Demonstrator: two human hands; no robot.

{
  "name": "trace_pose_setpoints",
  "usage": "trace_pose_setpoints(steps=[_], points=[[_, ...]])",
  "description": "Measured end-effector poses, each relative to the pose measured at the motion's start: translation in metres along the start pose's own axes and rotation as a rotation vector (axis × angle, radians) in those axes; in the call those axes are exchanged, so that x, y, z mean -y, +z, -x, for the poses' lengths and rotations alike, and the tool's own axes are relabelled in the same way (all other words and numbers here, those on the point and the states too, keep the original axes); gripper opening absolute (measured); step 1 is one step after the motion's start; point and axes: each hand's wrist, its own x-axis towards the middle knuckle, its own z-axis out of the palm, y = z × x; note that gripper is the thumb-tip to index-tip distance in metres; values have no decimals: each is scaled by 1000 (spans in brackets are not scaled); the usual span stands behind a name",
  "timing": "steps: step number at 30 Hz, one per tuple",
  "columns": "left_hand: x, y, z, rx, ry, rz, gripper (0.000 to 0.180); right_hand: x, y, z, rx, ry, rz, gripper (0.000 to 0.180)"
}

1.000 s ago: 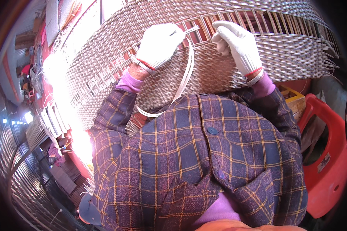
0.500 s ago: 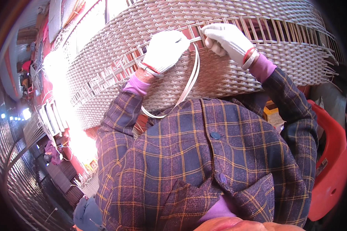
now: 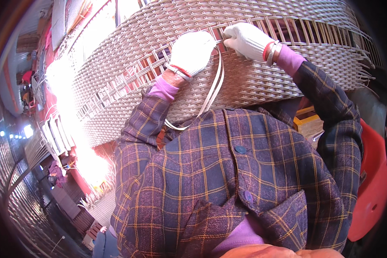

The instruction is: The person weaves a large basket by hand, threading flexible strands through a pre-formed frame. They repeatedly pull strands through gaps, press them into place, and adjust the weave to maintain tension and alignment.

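Observation:
A pale flat weaving strip (image 3: 217,86) hangs in a long loop from between my hands down to the front of my jacket. My left hand (image 3: 192,52), in a white glove, pinches this strip at the lower edge of an unwoven band in the woven panel (image 3: 262,79). Close to its right, my gloved right hand (image 3: 246,41) has its fingers drawn together on the strip, near the bare upright stakes (image 3: 299,32). Only a short piece of strip shows between the two hands. Both sets of fingertips are partly hidden by the gloves.
Loose strip ends (image 3: 367,73) stick out at the panel's right edge. A red plastic chair (image 3: 374,180) stands at my right, and a yellow-edged wooden box (image 3: 307,122) lies below the panel. Strong glare covers the left. Another person's blue sleeve (image 3: 103,246) shows lower left.
My left hand has shifted slightly right and up, and my right hand has moved a little up and left. The gap between them is smaller, and the hanging loop has swung slightly right.

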Motion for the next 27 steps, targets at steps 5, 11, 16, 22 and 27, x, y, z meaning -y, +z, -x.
trace_pose_setpoints(steps=[5, 11, 16, 22, 27], points=[[-23, -13, -8, 31, -314, 167, 15, -18, -5, -1, 6, -20, -157, 24], [-34, -26, -43, -227, -354, 510, 23, -32, -40, 37, -120, 80, -397, 25], [-32, -31, -67, 125, -452, 949, 30, -44, -44, 56, -120, 117, -453, 25], [-46, -4, -68, -20, -127, 131, 15, -73, -17, 45, -60, 205, -487, 47], [-38, 24, -81, -55, -117, 240, 16, -63, -25, 24, 159, 263, -482, 45]])
